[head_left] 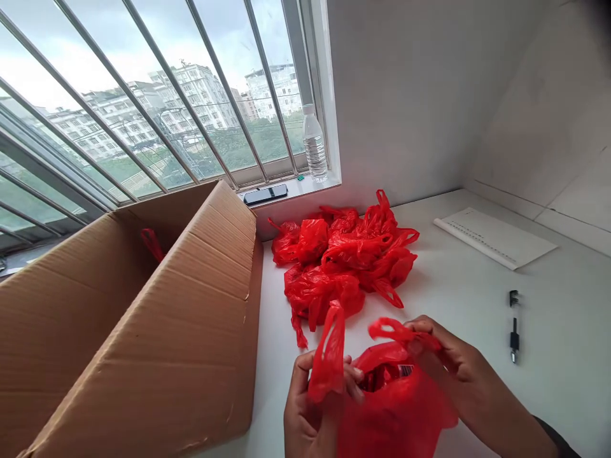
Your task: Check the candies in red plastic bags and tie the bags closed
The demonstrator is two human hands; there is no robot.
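A red plastic bag [396, 413] is held at the front of the white table, its mouth partly open toward me. Inside it shows something dark red with a small barcode label [405, 370]; I cannot make out what it is. My left hand [308, 407] is closed on the bag's left handle, which stands up as a loop. My right hand [453, 356] pinches the other handle at the right. Just beyond both hands lies a heap of red plastic bags [353, 248], bunched up with their handle loops sticking out.
A large open cardboard box [191, 318] stands on the left, with a bit of red bag [153, 243] inside. A phone [265, 194] and a water bottle [315, 149] are on the windowsill. To the right lie a pen [514, 331] and a paper sheet [496, 235].
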